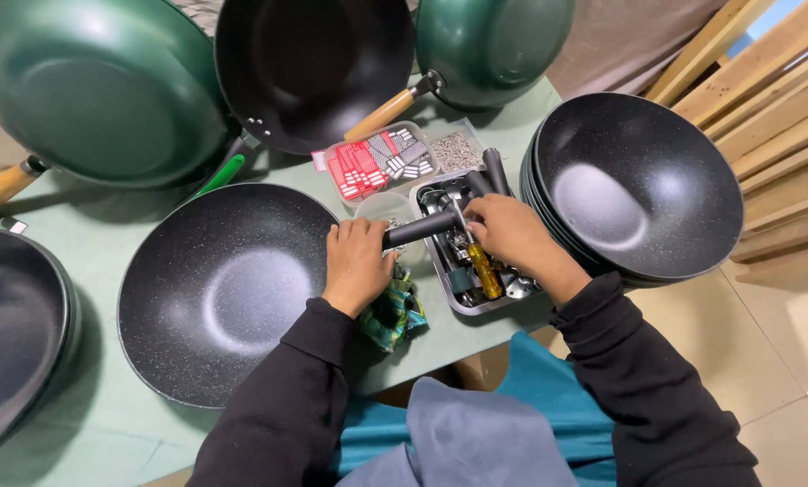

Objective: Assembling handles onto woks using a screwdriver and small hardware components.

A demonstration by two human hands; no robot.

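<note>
Hands meet at the black handle (419, 227) of the speckled pan (228, 289) on the table (106, 415): left hand (357, 263) clamped around its base, right hand (509, 233) gripping a yellow-handled screwdriver (483, 269) over the metal tray (462, 302). Best kept square, handle steady.

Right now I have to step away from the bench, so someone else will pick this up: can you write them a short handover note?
Left hand: grips the rim end of the black speckled wok, where the black handle meets it.
Right hand: holds the yellow-handled screwdriver at the handle's outer end.
Things: metal tray of parts under the right hand; clear box of red and grey pieces behind it; stack of speckled woks on the right.
Done: handle is set against the wok.
Left: whether it is fastened cannot be seen; the stacked woks show no handles.
</note>
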